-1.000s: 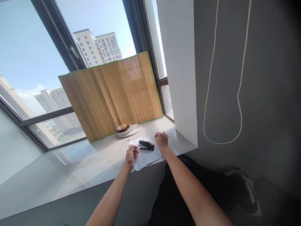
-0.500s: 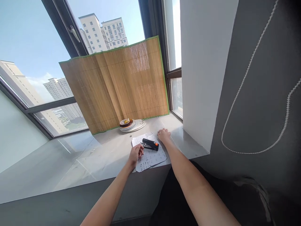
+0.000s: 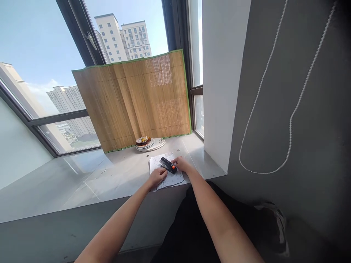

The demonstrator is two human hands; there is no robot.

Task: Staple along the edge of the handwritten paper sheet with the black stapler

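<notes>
A black stapler (image 3: 168, 164) with an orange patch lies at a slant on handwritten white sheets of paper (image 3: 174, 178) near the sill's front edge. Some silver metal shows along its left side. My right hand (image 3: 182, 164) is at the stapler's right side, its bent fingers closed against it by the orange patch. My left hand (image 3: 157, 176) rests over the left part of the paper with its fingers curled. Its fingertips meet the stapler's near side, and what they pinch is hidden. A small grey piece (image 3: 178, 150) lies on the sill beyond my right hand.
A stack of plates (image 3: 145, 145) stands behind the paper, before a bamboo mat (image 3: 137, 102) leaning on the window. Small bits (image 3: 104, 170) lie on the sill (image 3: 76, 193). A white wall edge (image 3: 219, 109) and a hanging bead chain (image 3: 251, 117) are to the right.
My right hand has moved left from the sill beside the paper to the stapler, uncovering the small grey piece. The stapler has turned slightly, and the view has shifted a little.
</notes>
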